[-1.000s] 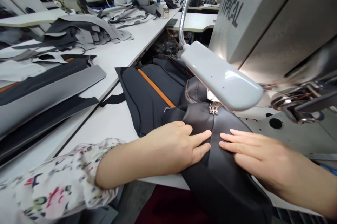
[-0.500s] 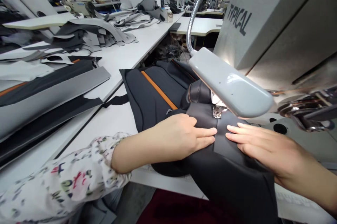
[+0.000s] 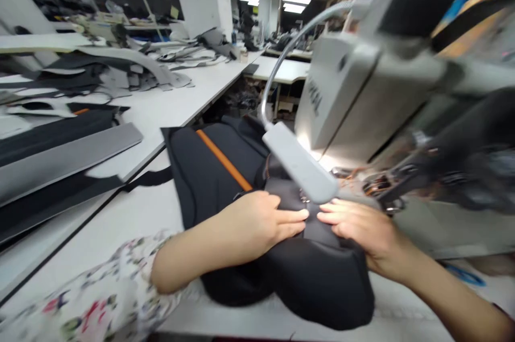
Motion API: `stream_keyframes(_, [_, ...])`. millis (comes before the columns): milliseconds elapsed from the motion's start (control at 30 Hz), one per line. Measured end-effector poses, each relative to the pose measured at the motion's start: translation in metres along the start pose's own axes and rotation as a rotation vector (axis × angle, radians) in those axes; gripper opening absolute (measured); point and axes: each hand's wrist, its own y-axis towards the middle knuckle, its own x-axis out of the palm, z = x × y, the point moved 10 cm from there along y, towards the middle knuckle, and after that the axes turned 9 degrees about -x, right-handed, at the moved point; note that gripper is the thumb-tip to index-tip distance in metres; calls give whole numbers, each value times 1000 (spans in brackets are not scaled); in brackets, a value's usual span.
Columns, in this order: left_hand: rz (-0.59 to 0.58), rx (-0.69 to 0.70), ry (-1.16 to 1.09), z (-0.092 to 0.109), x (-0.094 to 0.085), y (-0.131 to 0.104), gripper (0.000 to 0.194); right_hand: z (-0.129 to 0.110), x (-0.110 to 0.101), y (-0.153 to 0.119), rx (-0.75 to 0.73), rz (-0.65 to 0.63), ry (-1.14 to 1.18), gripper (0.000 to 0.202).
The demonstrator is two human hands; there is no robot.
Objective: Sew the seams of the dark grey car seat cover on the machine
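Observation:
A dark seat-cover-like piece (image 3: 317, 272) of black fabric and grey-black leather, with an orange stripe (image 3: 223, 160), lies bunched on the sewing table. My left hand (image 3: 265, 224) rests on the leather left of a seam, two fingers stretched toward it. On the seam's other side my right hand (image 3: 358, 227) lies flat with fingers extended. Just beyond my fingertips, the presser foot (image 3: 304, 195) of the sewing machine (image 3: 341, 90) is partly hidden by the grey lamp head (image 3: 301, 162). The needle cannot be made out.
A long white table (image 3: 153, 111) on the left carries grey and black cut strips (image 3: 68, 154) and a heap of scraps (image 3: 120, 71). The lamp's bendy metal neck (image 3: 281, 55) arches over the work. A blue ring-shaped item (image 3: 466, 276) lies at right.
My view has tilted up and turned right, so the scene sits lower and further left and more of the machine shows. Both hands keep about the same place on the leather.

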Motion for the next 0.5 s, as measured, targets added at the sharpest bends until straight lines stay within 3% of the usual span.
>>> stream_keyframes(167, [69,80,40,4,0,1,42,1,-7,9,3,25,-14,27])
stream_keyframes(333, [96,85,39,6,-1,-1,44,-9,-18,11,98,-51,-137,34])
stream_keyframes(400, [95,82,33,7,0,-3,45,-23,-35,15,116,-87,-237,33])
stream_keyframes(500, [83,71,31,5,5,-4,49,-61,-75,26,27,-67,-380,33])
